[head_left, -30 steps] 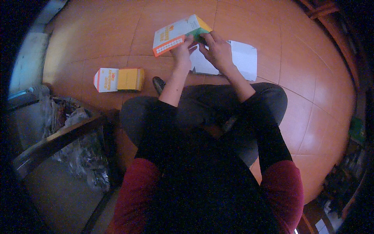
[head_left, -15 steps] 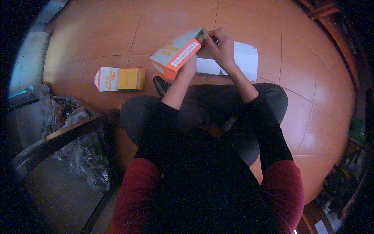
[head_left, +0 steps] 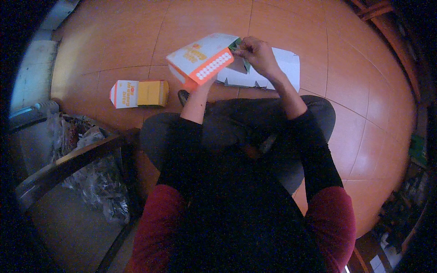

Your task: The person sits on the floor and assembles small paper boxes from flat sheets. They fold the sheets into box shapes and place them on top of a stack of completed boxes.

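Head view shows you seated over a tiled floor (head_left: pixel 136 41), holding a carton (head_left: pixel 202 61) up in front of your knees. Your left hand (head_left: pixel 205 81) is mostly hidden beneath the carton and seems to grip it from below; your right hand (head_left: pixel 257 52) is pinched on the flaps at its far end, so both hands are closed on the same box. The body of this carton already stands up as a box, white and orange with a dotted orange side, but the end you are working looks not yet tucked shut; I cannot tell how far the flap is in. One finished carton (head_left: pixel 139 93) lies on the floor to your left, well apart from your hands. A flat white blank (head_left: pixel 284 66) lies just beyond your right wrist, unfolded, so at least that one looks left to do.
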{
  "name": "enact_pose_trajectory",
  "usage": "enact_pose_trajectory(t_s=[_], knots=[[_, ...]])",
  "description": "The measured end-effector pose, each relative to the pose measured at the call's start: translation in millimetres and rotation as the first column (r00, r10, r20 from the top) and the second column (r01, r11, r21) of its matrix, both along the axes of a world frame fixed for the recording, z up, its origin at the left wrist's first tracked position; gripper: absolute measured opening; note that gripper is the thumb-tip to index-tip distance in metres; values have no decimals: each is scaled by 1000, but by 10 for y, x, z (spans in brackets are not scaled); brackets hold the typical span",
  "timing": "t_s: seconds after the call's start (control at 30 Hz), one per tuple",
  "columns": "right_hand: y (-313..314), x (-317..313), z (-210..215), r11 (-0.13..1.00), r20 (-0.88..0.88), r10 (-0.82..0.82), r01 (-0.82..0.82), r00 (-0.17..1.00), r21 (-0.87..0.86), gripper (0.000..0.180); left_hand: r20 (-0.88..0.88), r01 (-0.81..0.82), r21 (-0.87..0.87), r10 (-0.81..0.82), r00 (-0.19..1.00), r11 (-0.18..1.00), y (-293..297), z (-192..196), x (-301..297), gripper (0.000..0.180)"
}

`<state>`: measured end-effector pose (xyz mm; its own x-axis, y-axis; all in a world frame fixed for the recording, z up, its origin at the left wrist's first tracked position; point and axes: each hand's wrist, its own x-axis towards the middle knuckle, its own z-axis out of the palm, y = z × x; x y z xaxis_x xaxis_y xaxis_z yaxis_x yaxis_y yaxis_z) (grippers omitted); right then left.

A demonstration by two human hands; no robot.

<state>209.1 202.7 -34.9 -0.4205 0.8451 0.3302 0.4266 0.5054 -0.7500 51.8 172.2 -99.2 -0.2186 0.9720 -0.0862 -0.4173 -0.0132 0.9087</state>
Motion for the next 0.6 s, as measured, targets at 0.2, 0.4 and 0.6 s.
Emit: enact_pose_trajectory(t_s=[0.2, 0.4, 0.6], knots=[[104, 60, 27, 944, -309, 31, -130, 950, -305, 29, 18, 180, 36, -181, 983, 983, 51, 64, 108, 27], [122, 99, 74, 817, -242, 49, -178, 969, -548, 44, -7, 221, -96, -223, 975, 971, -87, 551, 376, 28], [227, 209, -57, 952, 146, -245, 266, 959, -149, 45, 499, -91, -56, 107, 860, 994, -94, 875, 31, 21]])
